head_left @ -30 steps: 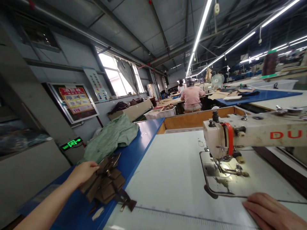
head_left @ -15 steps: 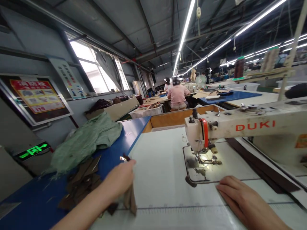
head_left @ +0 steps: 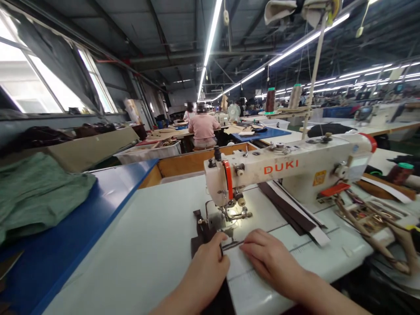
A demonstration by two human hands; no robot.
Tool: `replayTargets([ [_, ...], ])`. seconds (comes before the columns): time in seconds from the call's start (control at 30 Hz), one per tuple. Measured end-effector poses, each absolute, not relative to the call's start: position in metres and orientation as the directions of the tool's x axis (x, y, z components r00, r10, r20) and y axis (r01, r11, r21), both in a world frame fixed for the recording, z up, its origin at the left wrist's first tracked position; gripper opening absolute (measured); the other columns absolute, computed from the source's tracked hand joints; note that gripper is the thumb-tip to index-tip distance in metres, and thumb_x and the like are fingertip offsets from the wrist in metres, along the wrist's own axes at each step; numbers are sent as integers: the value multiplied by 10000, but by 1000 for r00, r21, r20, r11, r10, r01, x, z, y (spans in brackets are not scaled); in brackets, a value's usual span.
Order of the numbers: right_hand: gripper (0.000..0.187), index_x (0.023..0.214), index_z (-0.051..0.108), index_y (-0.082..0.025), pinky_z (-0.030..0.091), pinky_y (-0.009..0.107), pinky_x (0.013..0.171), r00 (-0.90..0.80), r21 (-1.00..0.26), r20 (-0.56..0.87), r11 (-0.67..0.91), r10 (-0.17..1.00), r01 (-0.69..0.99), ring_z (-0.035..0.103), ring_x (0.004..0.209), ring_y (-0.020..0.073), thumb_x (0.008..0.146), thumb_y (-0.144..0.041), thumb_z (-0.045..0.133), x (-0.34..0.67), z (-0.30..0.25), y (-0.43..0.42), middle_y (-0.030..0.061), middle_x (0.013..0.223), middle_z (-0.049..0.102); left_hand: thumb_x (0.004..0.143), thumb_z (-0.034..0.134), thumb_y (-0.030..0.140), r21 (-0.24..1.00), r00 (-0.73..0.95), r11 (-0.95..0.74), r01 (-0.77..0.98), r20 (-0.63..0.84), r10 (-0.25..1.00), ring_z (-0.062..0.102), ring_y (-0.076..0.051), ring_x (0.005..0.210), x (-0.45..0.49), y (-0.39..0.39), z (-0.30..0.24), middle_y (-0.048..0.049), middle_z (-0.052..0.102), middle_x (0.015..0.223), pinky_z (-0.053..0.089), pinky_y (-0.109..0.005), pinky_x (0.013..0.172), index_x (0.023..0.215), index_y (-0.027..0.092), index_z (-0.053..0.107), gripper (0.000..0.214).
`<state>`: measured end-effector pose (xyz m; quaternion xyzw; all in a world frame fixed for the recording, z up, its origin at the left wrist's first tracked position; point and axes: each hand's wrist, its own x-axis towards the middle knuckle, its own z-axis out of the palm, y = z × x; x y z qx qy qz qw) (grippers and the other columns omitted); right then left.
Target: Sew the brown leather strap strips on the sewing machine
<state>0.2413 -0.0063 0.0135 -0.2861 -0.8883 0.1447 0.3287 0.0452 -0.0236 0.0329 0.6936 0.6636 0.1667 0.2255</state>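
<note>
My left hand [head_left: 206,269] rests on a dark brown strap piece [head_left: 199,234] that lies on the white sewing table [head_left: 144,245], its fingers curled and pinching the piece just in front of the needle. My right hand [head_left: 267,258] lies flat beside it, fingers stretched toward the presser foot [head_left: 234,214]. The cream DUKI sewing machine [head_left: 288,170] stands right behind both hands, its lamp lighting the needle plate.
Dark brown strips [head_left: 288,210] lie under the machine arm. Tan straps [head_left: 370,225] pile at the right. A green cloth [head_left: 36,192] sits on the blue side table [head_left: 65,245]. A person in pink [head_left: 203,129] sits with their back to me further off.
My left hand has carried a brown piece from the pile on the blue table over to the needle. My right hand has slid in next to it. My view has turned right.
</note>
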Motion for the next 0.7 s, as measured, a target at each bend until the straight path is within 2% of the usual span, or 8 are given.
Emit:
replayTargets([
  [0.1, 241, 1029, 629, -155, 481, 303, 801, -615, -482, 582, 834, 533, 267, 556, 878, 183, 947, -129, 404, 229, 17, -16, 84, 924, 635, 740, 472, 120, 604, 110, -34, 796, -90, 990, 589, -170, 565, 48, -25, 29, 68, 533, 570, 405, -255, 583, 1094, 226, 576, 384],
  [0.2, 208, 1024, 637, -143, 482, 298, 852, -661, -481, 559, 845, 500, 232, 568, 909, 185, 909, -150, 463, 217, 14, -24, 81, 942, 656, 807, 457, 248, 648, 142, -43, 760, -101, 985, 587, -158, 546, 35, -25, 31, 51, 600, 640, 440, -252, 571, 1061, 235, 593, 288],
  [0.3, 242, 1072, 644, -149, 455, 331, 954, -755, -425, 432, 850, 492, 311, 552, 1081, 223, 873, -276, 587, 210, 7, -27, 98, 1144, 638, 801, 438, 296, 610, 13, 4, 792, -24, 1000, 620, -200, 721, 8, -10, 38, -25, 660, 895, 467, -316, 740, 1038, 217, 597, 296],
  [0.4, 326, 1103, 635, -145, 426, 339, 1010, -827, -309, 358, 890, 434, 334, 514, 1188, 235, 872, -375, 620, 205, -1, -25, 104, 1250, 607, 705, 565, 350, 564, -169, 107, 819, 58, 984, 588, -309, 992, -20, 20, 43, -125, 599, 1140, 401, -430, 925, 1108, 161, 563, 445],
  [0.47, 348, 1080, 637, -140, 454, 327, 972, -844, -203, 396, 931, 361, 303, 541, 1155, 227, 887, -429, 607, 201, -6, -24, 98, 1204, 640, 635, 644, 360, 582, -229, 163, 797, 40, 973, 565, -348, 1068, -30, 40, 43, -145, 611, 1086, 395, -450, 949, 1106, 124, 554, 534],
  [0.57, 395, 1044, 628, -150, 493, 309, 886, -821, -59, 509, 962, 259, 267, 576, 1080, 210, 917, -512, 533, 197, -16, -23, 76, 1149, 667, 569, 678, 261, 669, -206, 185, 720, -49, 977, 645, -289, 898, -32, 57, 40, -73, 665, 875, 473, -421, 857, 1154, 103, 515, 627],
  [0.63, 338, 1018, 618, -167, 498, 295, 848, -784, -18, 571, 959, 241, 282, 582, 1048, 192, 954, -472, 487, 195, -23, -25, 47, 1129, 672, 552, 672, 241, 745, -151, 167, 646, -89, 984, 669, -254, 791, -30, 58, 39, -22, 675, 772, 512, -387, 780, 1177, 115, 497, 661],
  [0.7, 234, 995, 609, -179, 496, 278, 824, -752, 4, 610, 949, 248, 315, 581, 1026, 178, 975, -377, 485, 194, -29, -27, 28, 1109, 674, 560, 685, 316, 814, -107, 140, 564, -96, 990, 681, -249, 793, -29, 54, 40, -14, 688, 765, 528, -367, 756, 1183, 133, 493, 676],
])
